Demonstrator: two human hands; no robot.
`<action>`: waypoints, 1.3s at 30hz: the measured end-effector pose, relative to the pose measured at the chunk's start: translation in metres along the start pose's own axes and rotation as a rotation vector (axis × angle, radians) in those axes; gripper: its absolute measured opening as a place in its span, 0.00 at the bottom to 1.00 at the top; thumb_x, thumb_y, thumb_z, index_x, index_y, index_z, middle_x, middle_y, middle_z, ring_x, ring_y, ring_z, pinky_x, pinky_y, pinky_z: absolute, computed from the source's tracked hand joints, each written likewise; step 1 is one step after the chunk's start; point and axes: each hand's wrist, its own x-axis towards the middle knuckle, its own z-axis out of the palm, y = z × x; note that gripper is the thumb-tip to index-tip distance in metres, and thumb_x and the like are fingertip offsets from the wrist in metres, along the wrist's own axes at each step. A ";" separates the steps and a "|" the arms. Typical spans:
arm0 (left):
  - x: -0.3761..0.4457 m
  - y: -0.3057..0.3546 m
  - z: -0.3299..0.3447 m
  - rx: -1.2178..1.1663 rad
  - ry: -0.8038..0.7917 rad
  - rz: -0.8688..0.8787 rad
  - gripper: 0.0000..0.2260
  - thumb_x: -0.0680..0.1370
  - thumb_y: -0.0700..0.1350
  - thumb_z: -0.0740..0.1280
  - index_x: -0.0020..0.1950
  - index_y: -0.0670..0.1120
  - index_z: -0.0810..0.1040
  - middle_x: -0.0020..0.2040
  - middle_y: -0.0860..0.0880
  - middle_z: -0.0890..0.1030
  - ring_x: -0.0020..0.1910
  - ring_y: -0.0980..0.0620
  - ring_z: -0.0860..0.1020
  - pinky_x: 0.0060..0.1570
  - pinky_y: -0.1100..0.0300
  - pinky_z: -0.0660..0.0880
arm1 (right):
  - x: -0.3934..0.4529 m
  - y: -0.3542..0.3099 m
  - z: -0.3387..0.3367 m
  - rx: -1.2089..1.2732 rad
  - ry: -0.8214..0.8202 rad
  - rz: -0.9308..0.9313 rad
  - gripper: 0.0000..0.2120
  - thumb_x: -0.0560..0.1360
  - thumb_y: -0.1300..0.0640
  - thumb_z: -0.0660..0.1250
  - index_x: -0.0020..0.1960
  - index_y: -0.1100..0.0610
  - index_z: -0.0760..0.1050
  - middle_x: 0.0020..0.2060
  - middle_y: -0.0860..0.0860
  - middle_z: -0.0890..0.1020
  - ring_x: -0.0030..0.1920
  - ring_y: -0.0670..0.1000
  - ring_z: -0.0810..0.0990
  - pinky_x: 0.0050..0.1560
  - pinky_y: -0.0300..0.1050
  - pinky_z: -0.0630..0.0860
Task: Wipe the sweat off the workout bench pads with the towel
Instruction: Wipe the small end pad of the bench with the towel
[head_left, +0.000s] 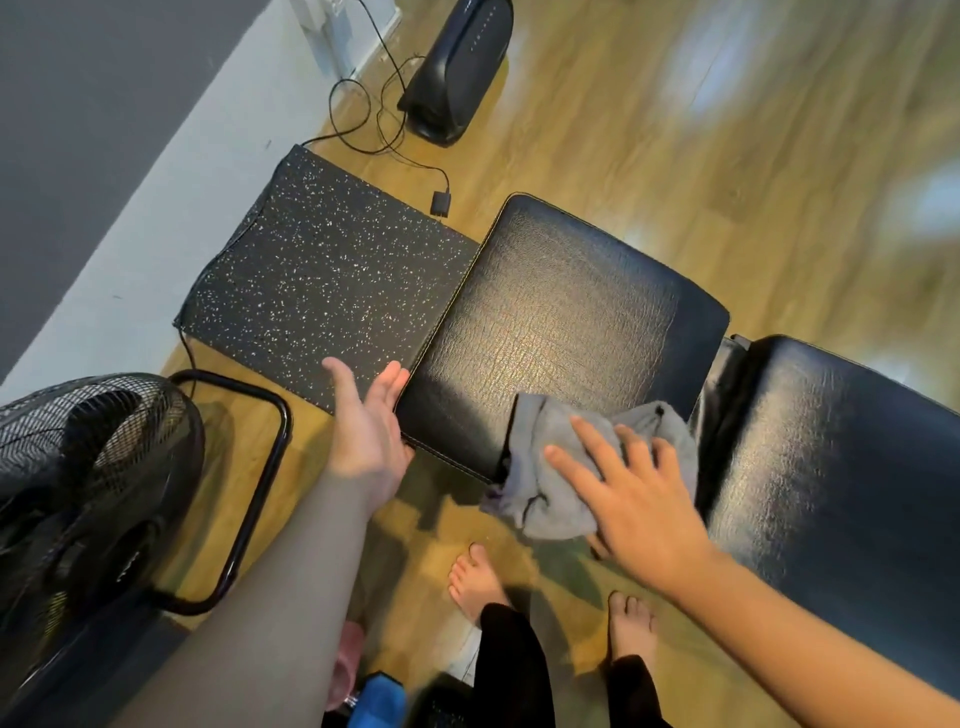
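No text, label, brand, number or sign can be read anywhere in the view. The black speaker (457, 73) on the floor carries a faint row of small marks along its top, too small and blurred to make out. The hub of the fan (88, 499) shows a pale smudge that may be lettering, but it cannot be read either.
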 end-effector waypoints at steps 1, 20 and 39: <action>0.000 -0.001 0.000 0.038 0.009 0.010 0.47 0.66 0.82 0.42 0.79 0.58 0.60 0.79 0.61 0.61 0.81 0.50 0.50 0.76 0.36 0.42 | 0.005 0.009 -0.002 -0.002 -0.009 0.026 0.40 0.63 0.47 0.72 0.74 0.49 0.67 0.72 0.60 0.69 0.57 0.68 0.74 0.50 0.61 0.68; 0.004 -0.014 0.005 0.036 0.082 0.150 0.39 0.74 0.76 0.36 0.81 0.60 0.50 0.81 0.58 0.57 0.81 0.49 0.47 0.73 0.30 0.39 | 0.217 -0.007 -0.041 0.082 0.050 0.431 0.34 0.72 0.42 0.68 0.74 0.48 0.60 0.74 0.57 0.63 0.66 0.63 0.65 0.60 0.64 0.62; 0.005 -0.010 -0.001 -0.016 0.051 0.091 0.41 0.72 0.78 0.40 0.80 0.59 0.56 0.80 0.58 0.60 0.81 0.49 0.52 0.74 0.32 0.42 | 0.016 0.057 0.000 -0.071 -0.048 -0.055 0.41 0.66 0.43 0.69 0.76 0.48 0.62 0.74 0.61 0.66 0.59 0.68 0.72 0.52 0.61 0.68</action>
